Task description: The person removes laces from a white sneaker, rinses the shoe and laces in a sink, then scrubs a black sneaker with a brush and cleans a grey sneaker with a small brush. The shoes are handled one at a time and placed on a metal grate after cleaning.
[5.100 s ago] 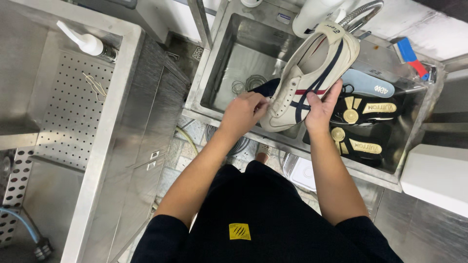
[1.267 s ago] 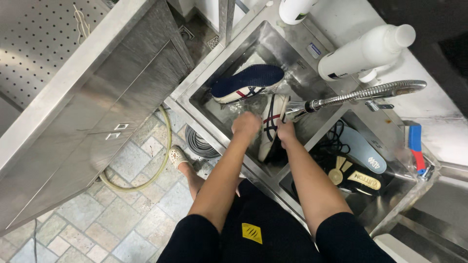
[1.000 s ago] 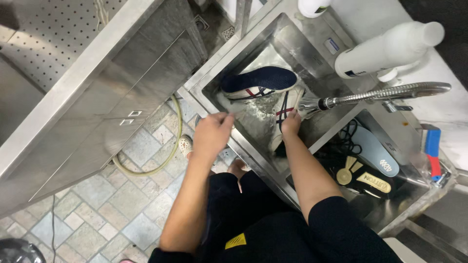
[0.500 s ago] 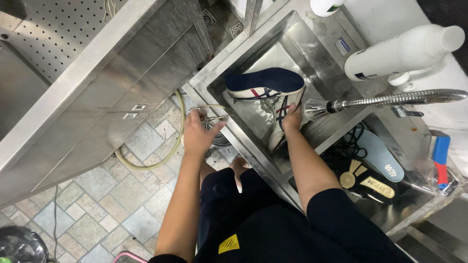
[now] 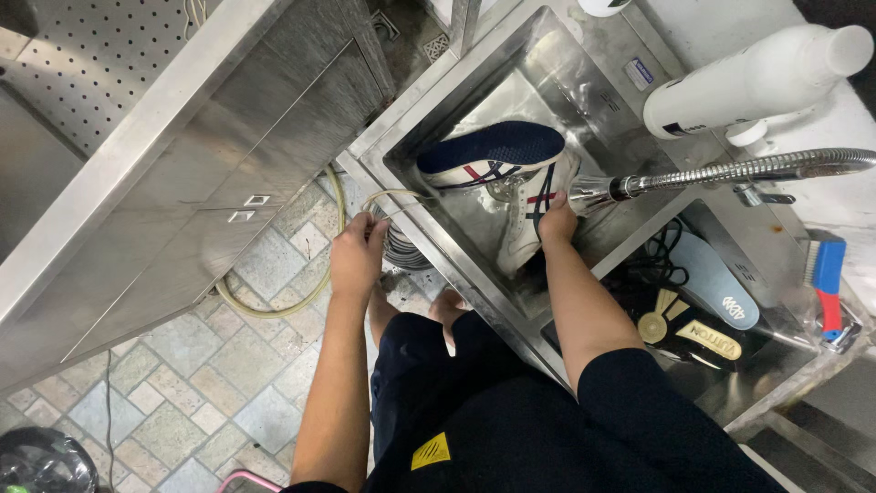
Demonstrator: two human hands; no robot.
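A white sneaker (image 5: 527, 219) with dark side stripes lies in the steel sink basin (image 5: 511, 82), just under the spray head (image 5: 591, 192) of a flexible metal faucet hose (image 5: 748, 169). The right hand (image 5: 557, 224) grips it at the heel end, fingers curled round the shoe. A second sneaker (image 5: 493, 151), sole up and navy blue, lies touching it. The left hand (image 5: 358, 256) is down at the basin's front rim, fingers pinched on a thin wire handle (image 5: 392, 196). In the neighbouring basin lie insoles (image 5: 721, 288). A white bottle (image 5: 757, 78) stands behind the faucet, and a blue brush (image 5: 826, 283) rests to the right.
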